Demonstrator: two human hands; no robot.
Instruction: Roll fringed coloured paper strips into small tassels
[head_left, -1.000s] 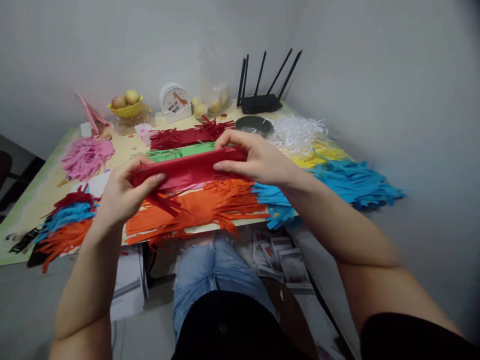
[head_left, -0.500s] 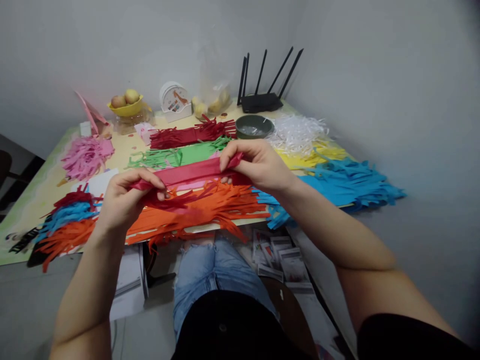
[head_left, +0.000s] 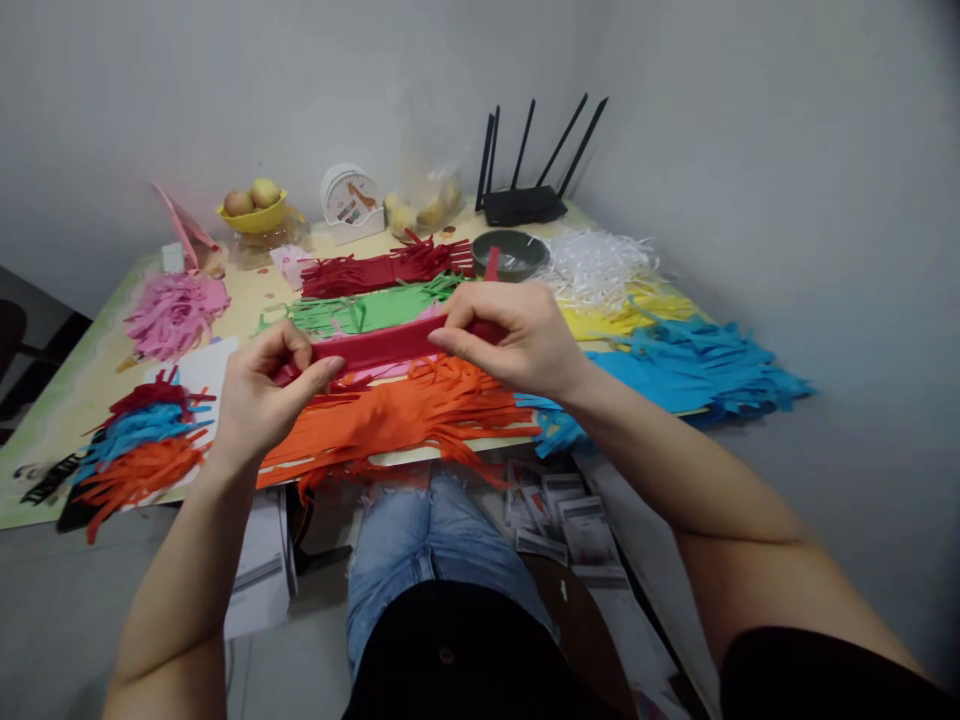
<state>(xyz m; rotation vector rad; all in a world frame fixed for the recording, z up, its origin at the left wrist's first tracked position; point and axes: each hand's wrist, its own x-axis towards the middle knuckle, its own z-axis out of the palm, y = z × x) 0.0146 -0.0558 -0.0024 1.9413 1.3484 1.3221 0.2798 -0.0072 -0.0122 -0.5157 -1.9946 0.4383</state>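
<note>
While the left hand (head_left: 259, 395) pinches one end of a red strip (head_left: 379, 347), the right hand (head_left: 517, 335) grips the other end, so the strip is stretched level between them, above the orange fringe (head_left: 397, 420) on the surface (head_left: 67, 400). Behind lie green fringe (head_left: 360, 310) and dark red fringe (head_left: 382, 268); blue fringe (head_left: 697, 365) lies to the right.

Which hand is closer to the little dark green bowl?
Right. The right hand sits just in front of the dark green bowl; the left hand is farther away, down at the red paper strip's other end.
</note>
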